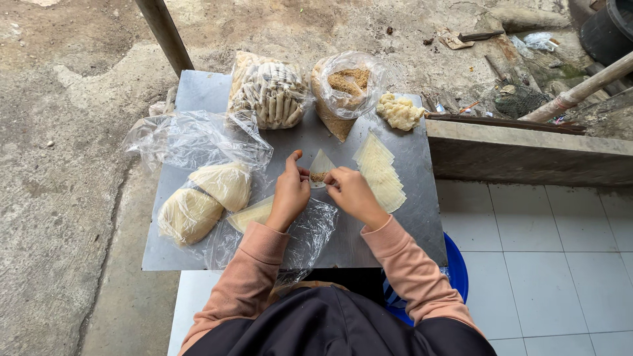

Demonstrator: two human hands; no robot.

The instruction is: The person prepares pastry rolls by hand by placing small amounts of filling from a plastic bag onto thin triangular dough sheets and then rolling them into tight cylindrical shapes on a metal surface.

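While a filled wrapper [321, 166] is pinched by both hands [289, 191] [353, 193], wrapper sheets [380, 173] are stacked near the table's [198, 89] right edge.

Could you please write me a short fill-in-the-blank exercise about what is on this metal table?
1. Both hands, left hand and right hand, hold a wrapper sheet shaped like a ____.
2. The bag of finished rolls lies to the ____ of the bag of brown filling.
3. The person's sleeves are ____.

Missing words: triangle; left; pink
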